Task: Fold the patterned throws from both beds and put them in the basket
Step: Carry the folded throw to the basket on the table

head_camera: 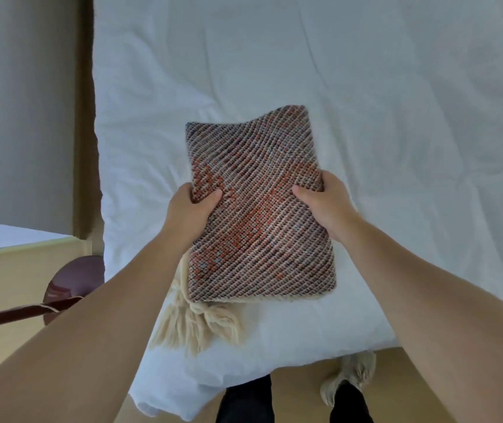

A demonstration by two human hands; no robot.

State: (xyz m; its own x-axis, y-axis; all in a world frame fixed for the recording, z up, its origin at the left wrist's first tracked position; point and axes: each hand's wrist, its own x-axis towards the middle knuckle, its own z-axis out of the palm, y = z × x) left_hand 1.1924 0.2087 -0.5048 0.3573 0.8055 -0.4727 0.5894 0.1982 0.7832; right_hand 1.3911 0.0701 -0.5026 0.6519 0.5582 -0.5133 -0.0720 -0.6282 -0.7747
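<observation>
You are working under soft, even, cool-toned light; the white bedding is reading bluish-grey. Faint shadows are lying in its creases and under the patterned throw, whose weave is showing fairly sharp. The wide lens is bowing the wooden post at the left edge and stretching your forearms toward the bottom corners. The dark red object at lower left is smearing slightly.
</observation>
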